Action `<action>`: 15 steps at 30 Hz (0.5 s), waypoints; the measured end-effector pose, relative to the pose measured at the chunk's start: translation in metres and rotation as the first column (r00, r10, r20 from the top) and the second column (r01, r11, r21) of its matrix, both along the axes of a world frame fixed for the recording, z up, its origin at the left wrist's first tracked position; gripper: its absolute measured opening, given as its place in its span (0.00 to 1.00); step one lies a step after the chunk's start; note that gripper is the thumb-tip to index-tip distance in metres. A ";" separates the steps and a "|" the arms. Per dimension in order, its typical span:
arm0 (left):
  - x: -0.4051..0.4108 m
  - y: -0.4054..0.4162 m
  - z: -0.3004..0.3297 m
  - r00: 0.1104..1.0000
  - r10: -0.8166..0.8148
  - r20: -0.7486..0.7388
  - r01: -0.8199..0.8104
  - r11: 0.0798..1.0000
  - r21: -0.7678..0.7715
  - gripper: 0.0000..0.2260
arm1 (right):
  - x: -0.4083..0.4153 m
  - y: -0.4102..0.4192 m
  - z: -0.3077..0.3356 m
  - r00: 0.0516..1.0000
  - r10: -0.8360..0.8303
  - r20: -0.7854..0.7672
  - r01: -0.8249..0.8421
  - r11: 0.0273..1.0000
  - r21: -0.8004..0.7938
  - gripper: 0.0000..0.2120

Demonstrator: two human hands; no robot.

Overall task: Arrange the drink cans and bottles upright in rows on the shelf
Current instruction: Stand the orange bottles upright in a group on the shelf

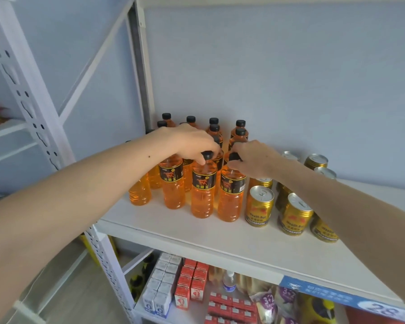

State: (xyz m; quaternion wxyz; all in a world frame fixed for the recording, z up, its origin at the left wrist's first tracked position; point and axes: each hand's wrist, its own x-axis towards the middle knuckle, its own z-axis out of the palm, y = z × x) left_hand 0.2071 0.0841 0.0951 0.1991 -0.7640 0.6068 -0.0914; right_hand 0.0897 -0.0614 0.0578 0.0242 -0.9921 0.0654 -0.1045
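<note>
Several orange drink bottles with black caps and black labels stand upright in rows on the white shelf [197, 232]. My left hand [192, 142] pinches the cap of a front bottle [202, 190]. My right hand [255, 157] grips the cap of the bottle beside it [230, 195], on the right. To the right, several gold cans stand upright in rows; the nearest ones are a can [258, 206] next to the bottles and another can [295, 215] partly behind my right forearm. More bottles stand behind my hands, partly hidden.
A white perforated upright [33, 104] and a diagonal brace frame the shelf's left side. The lower shelf holds white cartons [160, 284], red boxes [192, 281], a small clear bottle [229, 281] and snack bags. A blue price strip [337, 298] runs along the shelf's front edge at right.
</note>
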 end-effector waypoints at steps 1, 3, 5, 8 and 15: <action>0.001 -0.001 0.000 1.000 -0.009 -0.019 0.008 1.000 -0.005 0.13 | 0.000 0.000 0.000 1.000 -0.016 -0.005 0.016 1.000 0.005 0.10; 0.003 -0.004 0.000 0.998 -0.027 -0.056 0.026 1.000 -0.014 0.14 | 0.000 -0.002 -0.001 0.999 -0.039 -0.018 0.040 0.999 0.014 0.10; 0.006 -0.005 0.001 0.997 -0.038 -0.074 0.036 0.999 -0.023 0.15 | -0.001 -0.003 0.000 0.999 -0.044 -0.031 0.045 0.999 0.025 0.09; 0.010 -0.005 0.000 0.994 -0.047 -0.097 0.043 0.998 -0.039 0.18 | -0.002 -0.003 -0.001 0.999 -0.034 -0.031 0.036 0.999 0.040 0.09; 0.015 -0.002 0.011 0.970 0.016 -0.242 -0.021 1.000 -0.018 0.20 | -0.005 -0.011 0.003 0.998 -0.035 -0.055 0.038 0.998 0.045 0.16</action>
